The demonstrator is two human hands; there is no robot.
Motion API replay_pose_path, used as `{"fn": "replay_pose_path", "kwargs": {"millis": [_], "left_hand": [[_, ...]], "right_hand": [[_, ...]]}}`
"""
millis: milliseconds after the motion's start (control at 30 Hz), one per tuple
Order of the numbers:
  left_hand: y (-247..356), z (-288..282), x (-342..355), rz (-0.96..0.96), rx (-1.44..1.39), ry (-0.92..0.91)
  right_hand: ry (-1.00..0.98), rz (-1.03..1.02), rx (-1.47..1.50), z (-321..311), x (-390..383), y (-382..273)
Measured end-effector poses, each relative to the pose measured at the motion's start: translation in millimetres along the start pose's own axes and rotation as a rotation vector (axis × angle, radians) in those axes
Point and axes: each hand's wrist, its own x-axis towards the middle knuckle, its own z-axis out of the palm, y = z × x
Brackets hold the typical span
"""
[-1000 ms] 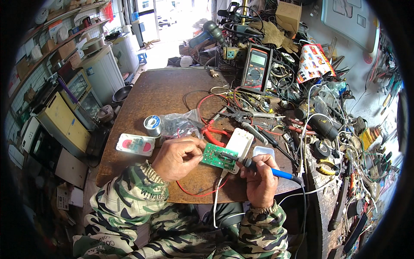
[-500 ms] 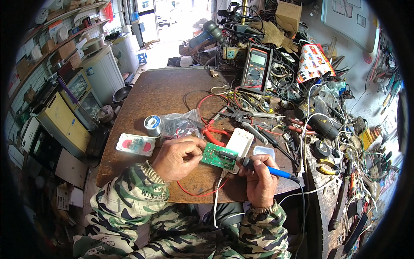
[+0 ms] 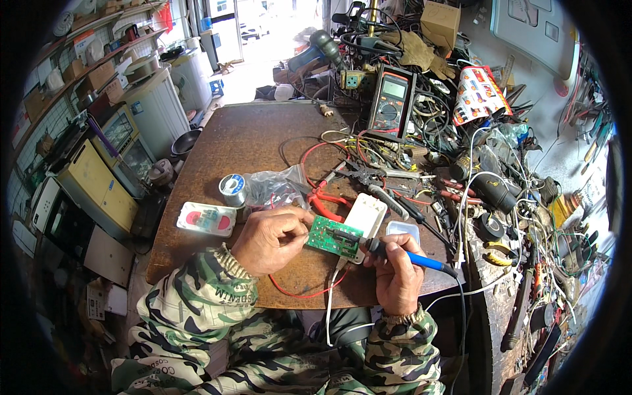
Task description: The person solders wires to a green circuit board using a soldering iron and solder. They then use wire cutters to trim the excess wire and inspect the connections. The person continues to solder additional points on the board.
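A green circuit board lies tilted partly over a white plastic case. At the board's left edge, my left hand is closed, its fingertips pinching there; whether a thin wire is also between them I cannot tell. My right hand grips a soldering iron with a blue handle, its dark tip reaching across the board's face. Left of the board, a spool of solder wire stands beside a clear plastic bag. Red-handled pliers lie just behind the board.
A white case cover lies at the table's left edge. Beyond the pliers, a multimeter leans against heaped cables. Tools and a black tape roll crowd the right side. A white cable hangs over the wooden table's front edge.
Almost nothing differs. Both hands, the board and the soldering iron keep nearly the same places, with only a tiny shift of the view.
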Motion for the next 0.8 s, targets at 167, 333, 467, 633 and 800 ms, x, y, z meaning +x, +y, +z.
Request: {"fn": "replay_pose_path", "kwargs": {"millis": [167, 333, 467, 633, 800], "left_hand": [[-1.3, 1.1, -0.8, -0.011, -0.019, 0.002], [-0.6, 1.2, -0.7, -0.015, -0.010, 0.003], [0.2, 1.0, -0.5, -0.008, 0.001, 0.011], [-0.5, 1.9, -0.6, -0.017, -0.007, 0.014], [-2.4, 2.0, -1.0, -0.013, -0.002, 0.007]], "right_hand": [[0.005, -0.030, 0.041, 4.3, 0.2, 0.2], [0.010, -0.011, 0.004, -0.5, 1.3, 0.9], [0.016, -0.003, 0.001, 4.8, 0.0, -2.5], [0.004, -0.013, -0.005, 2.9, 0.4, -1.1], [-0.011, -0.005, -0.037, 0.2, 0.3, -1.0]]}}
